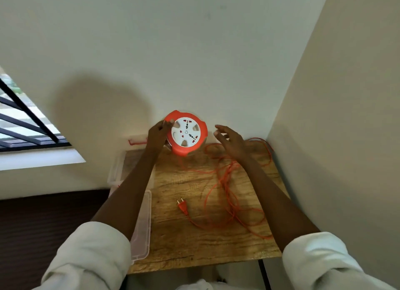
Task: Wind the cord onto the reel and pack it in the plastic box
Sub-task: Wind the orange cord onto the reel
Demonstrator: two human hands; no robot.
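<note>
Winding not begun: left hand (156, 133) grips the reel (186, 135); right hand (229, 140) hovers spread, empty. Next, gather loose cord (225, 188).

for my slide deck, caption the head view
Left hand holds the orange reel upright while loose cord sprawls across the wooden table.

Reel (186, 133): orange rim, white socket face, tilted up at desk's far edge. Cord (225, 188): orange, unwound, loose loops right of reel; plug (183, 206) lying near centre. Box (121, 166): clear, open, far left.
</note>
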